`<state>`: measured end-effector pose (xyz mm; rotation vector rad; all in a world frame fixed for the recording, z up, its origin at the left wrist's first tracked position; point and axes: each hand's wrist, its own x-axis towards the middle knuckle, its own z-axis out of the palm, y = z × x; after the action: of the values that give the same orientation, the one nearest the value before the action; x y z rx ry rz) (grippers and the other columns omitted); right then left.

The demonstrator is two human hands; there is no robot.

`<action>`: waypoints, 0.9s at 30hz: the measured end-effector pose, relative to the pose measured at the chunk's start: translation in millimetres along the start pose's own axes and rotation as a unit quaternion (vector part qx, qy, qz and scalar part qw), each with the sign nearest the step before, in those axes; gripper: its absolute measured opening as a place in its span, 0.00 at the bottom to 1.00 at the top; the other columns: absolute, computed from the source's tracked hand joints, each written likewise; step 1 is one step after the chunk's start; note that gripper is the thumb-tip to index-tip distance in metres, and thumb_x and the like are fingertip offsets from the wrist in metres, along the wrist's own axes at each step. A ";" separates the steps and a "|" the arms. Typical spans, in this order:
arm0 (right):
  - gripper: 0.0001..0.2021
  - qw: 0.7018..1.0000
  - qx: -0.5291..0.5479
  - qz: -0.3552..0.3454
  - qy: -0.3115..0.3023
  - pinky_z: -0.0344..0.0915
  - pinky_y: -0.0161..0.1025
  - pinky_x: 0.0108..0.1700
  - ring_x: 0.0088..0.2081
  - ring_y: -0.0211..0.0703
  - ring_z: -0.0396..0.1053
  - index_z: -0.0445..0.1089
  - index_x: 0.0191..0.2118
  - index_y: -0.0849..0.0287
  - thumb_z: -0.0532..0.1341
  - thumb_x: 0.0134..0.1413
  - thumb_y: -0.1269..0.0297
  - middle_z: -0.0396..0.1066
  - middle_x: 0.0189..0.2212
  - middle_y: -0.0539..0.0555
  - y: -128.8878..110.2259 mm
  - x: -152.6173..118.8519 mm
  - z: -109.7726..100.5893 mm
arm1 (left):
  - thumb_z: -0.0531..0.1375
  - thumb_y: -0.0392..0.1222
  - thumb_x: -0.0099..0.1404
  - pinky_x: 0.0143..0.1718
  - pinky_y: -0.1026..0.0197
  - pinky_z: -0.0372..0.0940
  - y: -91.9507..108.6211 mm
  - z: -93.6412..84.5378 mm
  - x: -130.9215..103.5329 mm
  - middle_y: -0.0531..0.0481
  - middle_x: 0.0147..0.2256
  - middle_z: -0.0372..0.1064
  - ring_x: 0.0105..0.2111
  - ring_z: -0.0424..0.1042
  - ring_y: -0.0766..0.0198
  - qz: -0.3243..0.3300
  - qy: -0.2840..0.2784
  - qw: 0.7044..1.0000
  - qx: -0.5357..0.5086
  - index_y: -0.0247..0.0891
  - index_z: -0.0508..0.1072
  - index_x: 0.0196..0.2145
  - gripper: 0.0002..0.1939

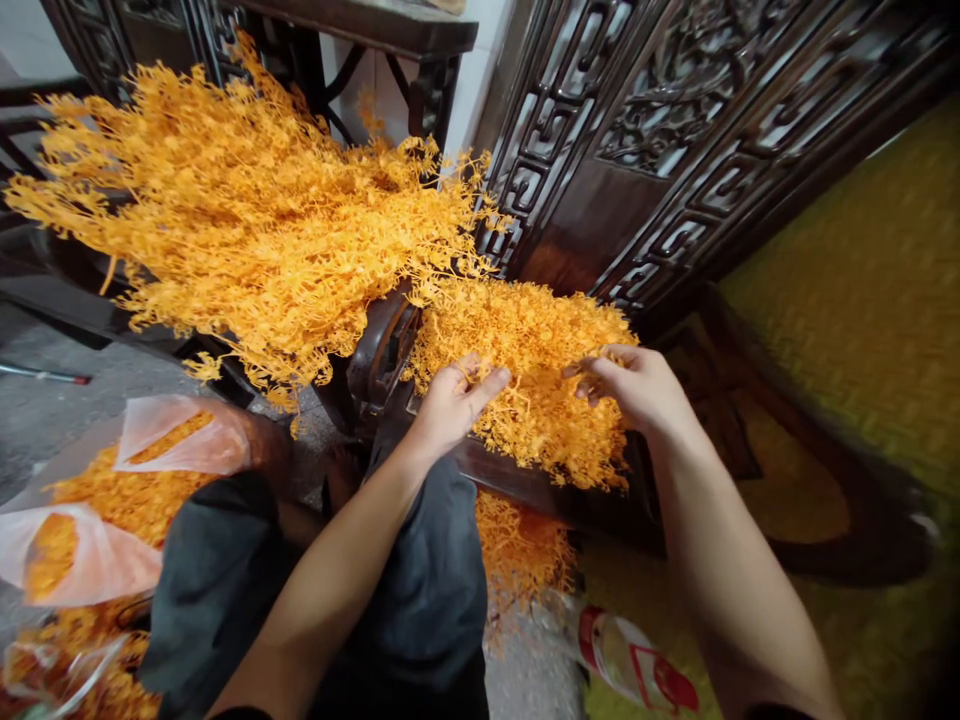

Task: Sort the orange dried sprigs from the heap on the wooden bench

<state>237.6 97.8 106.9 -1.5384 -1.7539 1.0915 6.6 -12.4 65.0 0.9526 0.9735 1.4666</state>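
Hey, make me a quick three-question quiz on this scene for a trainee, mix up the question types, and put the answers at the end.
1. True or false: the right hand is gripping the carved wooden panel.

2. Multiple choice: which thing shows near the bottom edge, just left of the right forearm?
A) a metal bucket
B) a bottle with red markings
C) a folded towel

3. Fill in the blank: the plastic bag at the lower left has ____-coloured material in it.

Key:
1. False; it is at the smaller orange pile, as is the left hand.
2. B
3. orange
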 end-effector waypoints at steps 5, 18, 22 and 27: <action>0.08 0.971 -0.159 -0.048 0.173 0.71 0.46 0.33 0.27 0.50 0.72 0.72 0.32 0.62 0.62 0.48 0.62 0.73 0.24 0.59 12.2 62.8 -1.7 | 0.69 0.57 0.58 0.19 0.66 0.46 6.5 1.7 -6.2 0.58 0.24 0.54 0.19 0.51 0.76 -0.067 -0.059 0.995 -0.045 0.38 0.64 0.29 0.23; 0.17 0.919 -0.185 -0.224 0.266 0.63 0.51 0.59 0.51 0.51 0.69 0.74 0.37 0.61 0.55 0.62 0.53 0.72 0.48 0.64 61.7 118.2 0.5 | 0.69 0.56 0.58 0.20 0.66 0.39 3.3 -0.8 -4.7 0.62 0.22 0.47 0.18 0.45 0.76 -0.158 -0.109 0.980 -0.045 0.40 0.62 0.31 0.22; 0.13 0.894 -0.163 -0.219 0.354 0.66 0.51 0.55 0.49 0.52 0.70 0.73 0.39 0.60 0.63 0.55 0.56 0.72 0.44 0.60 51.3 93.2 -11.1 | 0.67 0.55 0.61 0.21 0.67 0.39 1.9 2.9 -5.4 0.62 0.23 0.48 0.19 0.48 0.75 -0.187 -0.121 0.973 -0.064 0.40 0.60 0.33 0.22; 0.16 0.952 -0.022 -0.239 0.192 0.68 0.51 0.55 0.51 0.51 0.72 0.70 0.51 0.55 0.58 0.65 0.52 0.72 0.48 0.60 23.3 -6.8 27.1 | 0.64 0.54 0.65 0.21 0.68 0.43 -0.8 5.3 -4.6 0.60 0.24 0.51 0.21 0.53 0.74 -0.186 -0.116 0.970 -0.103 0.41 0.59 0.34 0.19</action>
<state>228.6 85.7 73.8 -1.1591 -1.7466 0.4779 12.3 -16.5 65.9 0.7250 0.7616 1.0888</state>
